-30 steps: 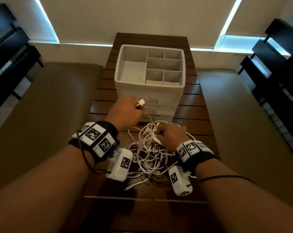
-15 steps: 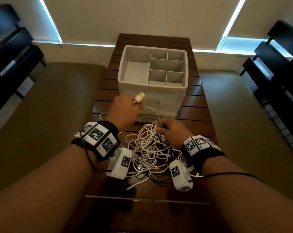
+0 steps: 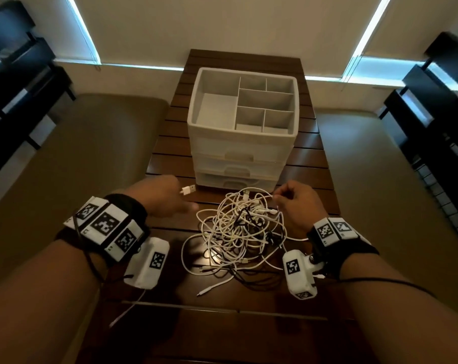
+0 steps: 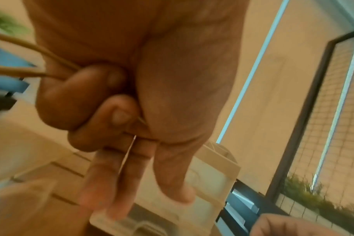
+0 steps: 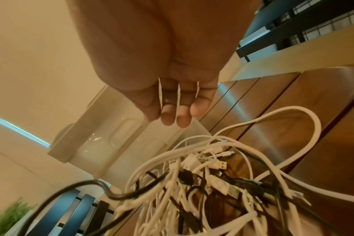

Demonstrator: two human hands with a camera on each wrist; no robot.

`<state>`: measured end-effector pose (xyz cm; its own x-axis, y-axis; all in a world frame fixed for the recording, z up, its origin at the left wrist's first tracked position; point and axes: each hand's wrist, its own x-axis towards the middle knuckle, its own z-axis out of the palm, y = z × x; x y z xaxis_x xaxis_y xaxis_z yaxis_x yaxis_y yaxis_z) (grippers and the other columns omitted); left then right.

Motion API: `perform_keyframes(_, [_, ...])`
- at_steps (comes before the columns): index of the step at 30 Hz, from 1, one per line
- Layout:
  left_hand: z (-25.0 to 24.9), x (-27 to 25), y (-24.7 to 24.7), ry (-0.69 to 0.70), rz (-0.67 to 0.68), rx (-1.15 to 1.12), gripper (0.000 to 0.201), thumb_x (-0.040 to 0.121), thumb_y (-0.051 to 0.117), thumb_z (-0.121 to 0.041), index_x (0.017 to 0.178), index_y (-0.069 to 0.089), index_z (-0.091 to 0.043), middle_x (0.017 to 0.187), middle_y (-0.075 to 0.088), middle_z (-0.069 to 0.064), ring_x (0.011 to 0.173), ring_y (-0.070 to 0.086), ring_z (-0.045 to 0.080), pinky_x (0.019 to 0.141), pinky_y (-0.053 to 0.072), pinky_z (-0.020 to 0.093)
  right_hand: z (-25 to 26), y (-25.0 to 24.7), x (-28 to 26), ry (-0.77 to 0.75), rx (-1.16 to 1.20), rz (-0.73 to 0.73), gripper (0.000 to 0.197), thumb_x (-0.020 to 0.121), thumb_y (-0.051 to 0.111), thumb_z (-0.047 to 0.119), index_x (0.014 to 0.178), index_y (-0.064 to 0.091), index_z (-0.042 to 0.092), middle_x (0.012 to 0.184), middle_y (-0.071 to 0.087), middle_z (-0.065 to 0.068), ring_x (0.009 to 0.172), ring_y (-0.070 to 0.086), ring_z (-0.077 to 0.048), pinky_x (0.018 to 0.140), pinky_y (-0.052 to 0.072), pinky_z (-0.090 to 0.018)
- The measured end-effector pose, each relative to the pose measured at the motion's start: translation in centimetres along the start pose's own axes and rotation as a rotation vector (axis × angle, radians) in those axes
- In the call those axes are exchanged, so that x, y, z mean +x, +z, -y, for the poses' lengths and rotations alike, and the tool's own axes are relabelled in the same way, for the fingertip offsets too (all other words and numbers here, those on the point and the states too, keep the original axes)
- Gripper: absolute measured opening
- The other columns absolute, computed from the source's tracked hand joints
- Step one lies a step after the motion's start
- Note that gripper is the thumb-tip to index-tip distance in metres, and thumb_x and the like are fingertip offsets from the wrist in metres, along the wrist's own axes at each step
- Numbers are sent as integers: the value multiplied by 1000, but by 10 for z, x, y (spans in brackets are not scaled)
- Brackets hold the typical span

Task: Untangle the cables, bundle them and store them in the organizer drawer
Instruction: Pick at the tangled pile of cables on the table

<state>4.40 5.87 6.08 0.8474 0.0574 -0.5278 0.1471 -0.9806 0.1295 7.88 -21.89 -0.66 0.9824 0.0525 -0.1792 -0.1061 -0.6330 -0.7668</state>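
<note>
A tangle of white and black cables [image 3: 238, 232] lies on the dark slatted table [image 3: 309, 164] in front of the white organizer [image 3: 196, 122]. Its three drawers [image 3: 238, 169] are closed. My left hand [image 3: 167, 199] is left of the tangle and holds a white cable; its USB plug [image 3: 188, 190] sticks out past the fingers. In the left wrist view, the curled fingers [image 4: 115, 111] grip the cable strands [image 4: 30, 47]. My right hand [image 3: 293, 200] hovers at the tangle's right rim. In the right wrist view its fingers [image 5: 172, 103] hang relaxed above the cables [image 5: 202, 183], holding nothing.
The organizer's top tray has several empty compartments [image 3: 264, 101]. Loose white cable ends [image 3: 204, 291] trail toward the table's near edge. Beige cushioned seats [image 3: 65, 166] flank the narrow table on both sides, with black shelving [image 3: 438, 114] beyond them.
My left hand has dropped down and left, away from the organizer front, carrying the USB plug. My right hand has come off the tangle and shifted right.
</note>
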Motion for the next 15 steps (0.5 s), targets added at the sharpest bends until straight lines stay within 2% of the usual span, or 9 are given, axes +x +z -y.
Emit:
perform_keyframes(2, [-8,-3,5,63,69,-170,56,92,45,-62,62,52,-15,57,53,-3,52,47,13,53,35,27,-1,0,3,23,-22,-16,6,88,64,14,84,65,19,79,64,5,71,57,-6,55,40,-17])
perform_keyframes(4, [-12,-7,6,126,296,-571,59,89,38,-66,58,45,-17,48,39,-4,43,31,11,46,27,24,0,4,8,37,-32,6,8,87,64,13,85,65,20,83,65,3,74,59,-8,55,41,-17])
perform_keyframes(6, [-10,-5,9,176,580,-1031,53,88,37,-62,65,45,-15,51,33,-2,43,24,10,40,24,20,2,9,11,41,-28,49,6,86,66,14,88,66,20,88,68,1,82,63,-13,64,49,-23])
perform_keyframes(7, [-9,0,11,172,622,-1077,50,89,37,-59,68,45,-14,52,34,0,42,24,10,37,25,19,3,13,15,41,-25,68,6,86,66,15,89,67,20,90,68,1,85,64,-15,70,53,-28])
perform_keyframes(8, [-6,2,14,133,610,-928,49,91,39,-57,71,49,-14,56,37,1,43,29,11,38,30,21,3,15,16,39,-30,85,6,86,66,16,89,66,21,91,69,1,86,64,-16,75,54,-32])
perform_keyframes(10, [-2,4,20,119,423,-447,47,97,39,-52,81,58,-13,64,45,2,52,39,15,50,40,29,4,18,20,33,-45,111,8,86,66,17,86,65,25,90,68,1,85,64,-16,76,55,-34])
perform_keyframes(11, [3,8,22,108,368,-446,48,97,38,-52,77,56,-13,62,44,1,52,37,15,50,38,28,4,19,23,30,-51,121,8,86,66,17,85,64,25,90,68,1,85,64,-17,75,56,-35])
perform_keyframes(13, [14,13,22,81,437,-866,50,94,39,-56,66,46,-16,52,35,-2,46,25,12,42,26,22,5,22,28,20,-69,129,6,87,64,18,85,65,24,89,68,0,86,64,-18,76,56,-36])
perform_keyframes(15, [21,21,23,-7,262,-942,47,96,41,-54,66,45,-18,52,36,-4,45,27,11,42,25,21,7,25,34,21,-112,149,5,89,62,21,91,66,20,92,67,0,87,63,-19,75,53,-34])
